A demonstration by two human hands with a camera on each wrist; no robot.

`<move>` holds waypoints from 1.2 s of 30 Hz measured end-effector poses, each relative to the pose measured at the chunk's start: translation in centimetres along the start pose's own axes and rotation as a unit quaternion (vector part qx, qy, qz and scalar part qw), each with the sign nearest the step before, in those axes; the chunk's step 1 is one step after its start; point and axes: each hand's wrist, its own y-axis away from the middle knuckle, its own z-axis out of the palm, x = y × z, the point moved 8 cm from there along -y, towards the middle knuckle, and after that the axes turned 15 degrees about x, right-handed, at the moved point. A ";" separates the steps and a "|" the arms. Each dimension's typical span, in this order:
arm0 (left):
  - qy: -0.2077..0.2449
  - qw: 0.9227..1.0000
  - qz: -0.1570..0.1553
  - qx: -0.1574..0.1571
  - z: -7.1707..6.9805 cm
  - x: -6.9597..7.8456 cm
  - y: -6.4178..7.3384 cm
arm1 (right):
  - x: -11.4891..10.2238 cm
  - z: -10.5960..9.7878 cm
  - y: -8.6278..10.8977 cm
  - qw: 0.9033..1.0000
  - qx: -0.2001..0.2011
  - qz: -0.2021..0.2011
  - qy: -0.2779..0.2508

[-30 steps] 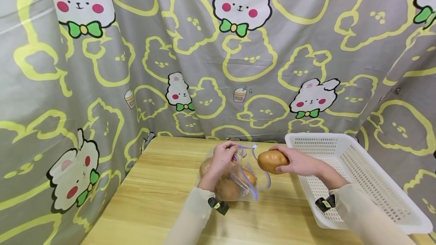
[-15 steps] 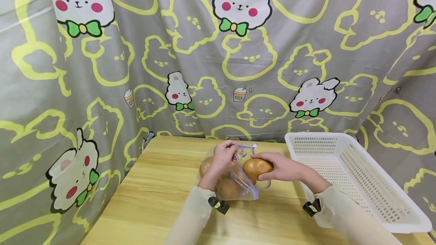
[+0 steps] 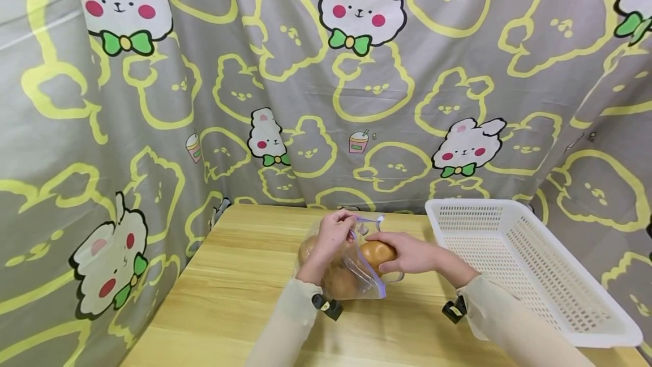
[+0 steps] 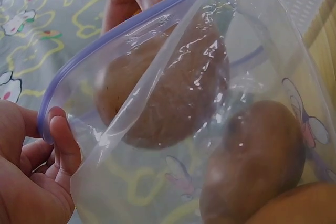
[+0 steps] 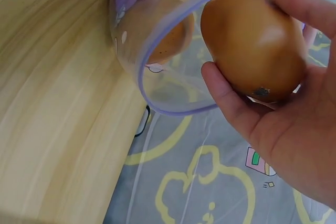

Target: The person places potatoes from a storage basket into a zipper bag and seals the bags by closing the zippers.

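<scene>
A clear zip bag [image 3: 373, 289] with a purple rim stands mouth open on the table, tilted to the right. My left hand [image 3: 333, 237] pinches its upper rim. Through the plastic show several brown potatoes, one of them a mottled potato [image 4: 257, 156] low in the left wrist view. My right hand [image 3: 414, 254] grips another potato [image 5: 254, 40], thumb and fingers on opposite sides. This potato is at the bag's mouth, partly past the purple rim [image 5: 142, 77]. In the left wrist view it shows behind the bag's film, with the right fingertips above the rim.
A white perforated plastic basket [image 3: 514, 225] stands on the right of the wooden table [image 3: 229, 276]. A grey cartoon-print curtain [image 3: 305, 95] hangs behind the table and along its sides.
My right hand has carried the potato leftward from beside the basket into the bag's mouth. The left hand has stayed in place on the rim.
</scene>
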 end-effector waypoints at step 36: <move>-0.009 0.999 -0.044 0.004 0.0 -0.1 -0.3 | 0.7 2.8 -2.4 0.998 0.020 -0.004 -0.059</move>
